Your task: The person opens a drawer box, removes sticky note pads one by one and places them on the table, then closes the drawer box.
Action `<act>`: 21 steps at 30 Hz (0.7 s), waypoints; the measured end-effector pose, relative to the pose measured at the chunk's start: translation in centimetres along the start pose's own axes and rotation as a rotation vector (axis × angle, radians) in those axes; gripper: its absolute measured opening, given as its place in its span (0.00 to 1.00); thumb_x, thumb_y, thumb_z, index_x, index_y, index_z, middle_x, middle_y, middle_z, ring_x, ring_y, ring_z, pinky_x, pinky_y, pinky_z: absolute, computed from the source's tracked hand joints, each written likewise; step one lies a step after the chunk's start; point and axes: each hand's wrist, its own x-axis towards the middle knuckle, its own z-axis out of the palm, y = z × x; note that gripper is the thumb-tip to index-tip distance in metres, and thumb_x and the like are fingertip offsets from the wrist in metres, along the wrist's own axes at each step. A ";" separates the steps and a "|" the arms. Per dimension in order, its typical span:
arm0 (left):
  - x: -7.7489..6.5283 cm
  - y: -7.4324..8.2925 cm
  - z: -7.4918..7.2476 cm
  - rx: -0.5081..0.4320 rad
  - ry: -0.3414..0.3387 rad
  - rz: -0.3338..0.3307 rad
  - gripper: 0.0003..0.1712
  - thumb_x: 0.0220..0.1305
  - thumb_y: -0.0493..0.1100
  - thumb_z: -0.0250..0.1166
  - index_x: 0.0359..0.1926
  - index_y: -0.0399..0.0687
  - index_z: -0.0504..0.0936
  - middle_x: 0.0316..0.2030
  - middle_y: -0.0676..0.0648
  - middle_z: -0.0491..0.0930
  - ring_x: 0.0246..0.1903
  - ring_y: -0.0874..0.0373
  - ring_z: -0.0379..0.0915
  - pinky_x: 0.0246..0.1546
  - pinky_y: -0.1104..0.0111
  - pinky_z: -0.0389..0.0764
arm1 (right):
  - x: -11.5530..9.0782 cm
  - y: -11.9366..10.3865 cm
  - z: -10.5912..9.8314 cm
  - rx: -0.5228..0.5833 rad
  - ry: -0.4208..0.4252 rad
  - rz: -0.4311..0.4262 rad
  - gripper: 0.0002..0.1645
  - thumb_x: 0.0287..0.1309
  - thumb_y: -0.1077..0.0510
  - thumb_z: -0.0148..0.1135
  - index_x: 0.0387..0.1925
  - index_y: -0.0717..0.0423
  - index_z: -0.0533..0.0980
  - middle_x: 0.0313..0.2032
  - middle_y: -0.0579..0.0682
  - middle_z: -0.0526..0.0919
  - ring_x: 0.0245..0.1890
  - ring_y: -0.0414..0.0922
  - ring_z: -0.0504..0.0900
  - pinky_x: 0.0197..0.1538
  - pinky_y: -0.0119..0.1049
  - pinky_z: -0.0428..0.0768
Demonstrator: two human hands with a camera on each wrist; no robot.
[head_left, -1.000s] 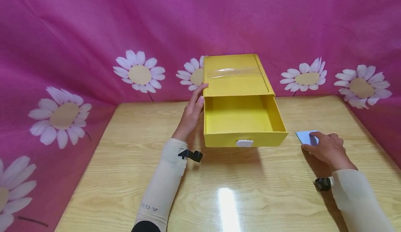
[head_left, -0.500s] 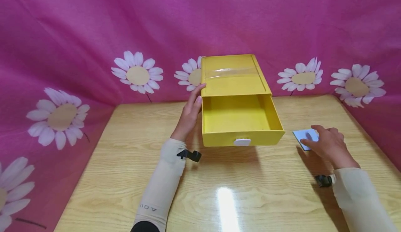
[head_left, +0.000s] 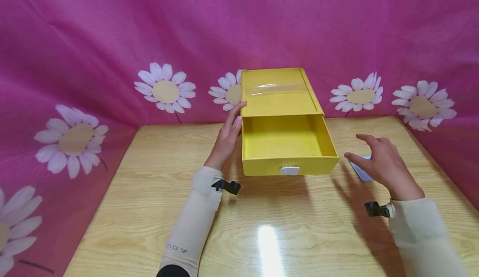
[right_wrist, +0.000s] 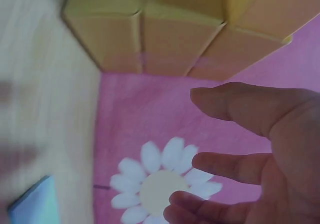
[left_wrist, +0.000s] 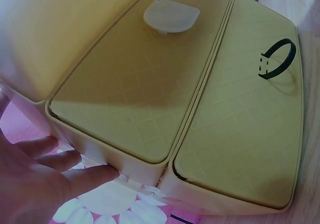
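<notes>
A yellow drawer cabinet [head_left: 277,102] stands at the back of the table. Its top drawer [head_left: 262,166] is pulled out, with a white handle on the front and nothing visible inside. My left hand [head_left: 223,139] rests against the cabinet's left side, fingers extended. In the left wrist view, a white handle [left_wrist: 171,16] marks the middle drawer and a black strap handle [left_wrist: 285,58] the lowest. My right hand [head_left: 389,166] hovers with thumb and fingers apart, holding nothing. Beneath it, partly hidden, a flat light-blue square [head_left: 361,172] lies on the table.
Clear tape [head_left: 275,87] crosses the cabinet top. Behind the wooden table [head_left: 164,177] hangs a pink cloth [head_left: 209,23] printed with white flowers, which also encloses both sides. Both wrists carry black camera mounts.
My right hand has let go of the light-blue square, lifted off it and moved slightly toward the cabinet, spreading its fingers. My left hand stays at the cabinet's side.
</notes>
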 end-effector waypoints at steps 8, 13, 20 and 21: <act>0.0 -0.2 -0.2 -0.004 -0.005 0.001 0.27 0.76 0.39 0.40 0.74 0.49 0.54 0.73 0.49 0.52 0.67 0.52 0.57 0.65 0.53 0.62 | 0.1 -2.6 -0.5 0.045 0.033 -0.048 0.45 0.60 0.41 0.61 0.69 0.63 0.60 0.54 0.70 0.67 0.48 0.63 0.66 0.42 0.60 0.70; 0.0 -0.2 -0.1 -0.032 -0.004 0.002 0.27 0.76 0.40 0.40 0.73 0.50 0.55 0.73 0.48 0.54 0.66 0.51 0.58 0.65 0.52 0.63 | -0.2 -3.7 -0.7 0.078 0.029 -0.034 0.45 0.60 0.39 0.60 0.70 0.60 0.60 0.57 0.70 0.66 0.51 0.64 0.66 0.43 0.63 0.71; 0.0 -0.3 -0.1 -0.032 -0.005 0.003 0.27 0.76 0.41 0.40 0.73 0.50 0.55 0.73 0.49 0.53 0.67 0.52 0.58 0.65 0.52 0.63 | -0.5 -4.6 -1.0 0.103 0.073 -0.059 0.43 0.60 0.42 0.61 0.69 0.59 0.61 0.56 0.69 0.68 0.52 0.65 0.67 0.45 0.63 0.69; 0.0 -0.3 -0.1 -0.035 -0.006 0.005 0.27 0.76 0.41 0.40 0.74 0.50 0.54 0.73 0.49 0.53 0.67 0.52 0.57 0.65 0.52 0.63 | -0.5 -4.7 -1.1 0.107 0.085 -0.068 0.42 0.60 0.43 0.62 0.69 0.59 0.61 0.56 0.69 0.68 0.52 0.65 0.67 0.45 0.63 0.69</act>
